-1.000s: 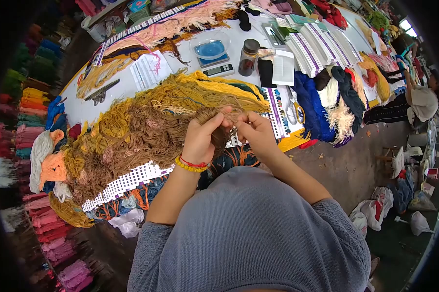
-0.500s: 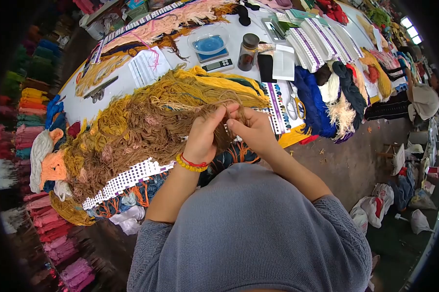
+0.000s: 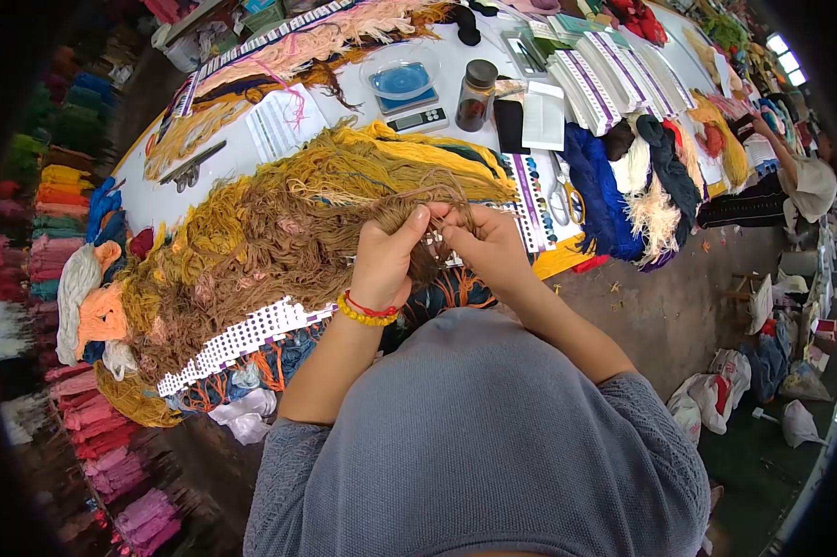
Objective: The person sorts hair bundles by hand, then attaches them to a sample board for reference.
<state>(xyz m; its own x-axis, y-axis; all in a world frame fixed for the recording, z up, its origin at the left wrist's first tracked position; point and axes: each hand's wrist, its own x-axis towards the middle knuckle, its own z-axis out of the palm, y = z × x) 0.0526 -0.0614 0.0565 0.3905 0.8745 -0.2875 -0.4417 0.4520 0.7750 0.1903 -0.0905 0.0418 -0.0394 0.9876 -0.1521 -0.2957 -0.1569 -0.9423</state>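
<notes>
Brown yarn (image 3: 426,265) hangs between my two hands in front of my chest. My left hand (image 3: 388,258), with red and yellow bracelets at its wrist, is closed on the yarn. Fingertips of my right hand (image 3: 489,246) pinch strands of it close to the left thumb; the exact strands are hard to make out. Behind and left of the hands, a big heap of brown and mustard yarn (image 3: 251,218) covers the near part of the table. White punched cards (image 3: 251,339) stick out below the heap, by my left forearm.
Beyond the heap stand a digital scale (image 3: 418,121) with a clear dish and a dark-lidded jar (image 3: 475,96). Scissors (image 3: 565,201) lie right of my hands, beside blue yarn (image 3: 599,195). Black scissors (image 3: 191,165) lie at left. Another person (image 3: 806,186) is at far right.
My hands stay almost in place; the fingers of both have shifted slightly on the brown yarn. At the far right, the other person's arm has moved.
</notes>
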